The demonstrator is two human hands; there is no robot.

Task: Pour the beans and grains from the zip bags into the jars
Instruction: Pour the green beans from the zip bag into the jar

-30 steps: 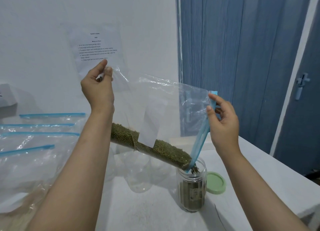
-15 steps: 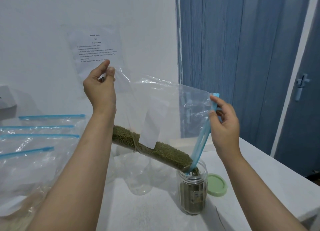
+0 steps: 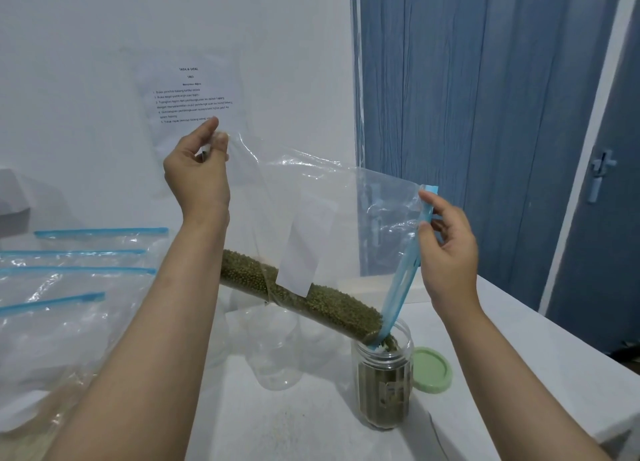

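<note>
We see one clear zip bag (image 3: pixel 346 225) of green beans (image 3: pixel 304 296) held tilted, its blue mouth in one open jar (image 3: pixel 383 384) at 5 o'clock. Our left hand (image 3: pixel 197 180) has its grip pinching the bag's raised corner; our right hand (image 3: pixel 450 249) pinches the blue zip edge. One green lid (image 3: pixel 431 370) lies beside the jar on the surface (image 3: pixel 519 339). Four more bags (image 3: pixel 69 287) lie at 9 o'clock, and two empty jars (image 3: pixel 277 350) stand behind the bag.

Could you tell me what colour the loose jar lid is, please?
Pale green; the lid lies beside the jar in the head view.
</note>
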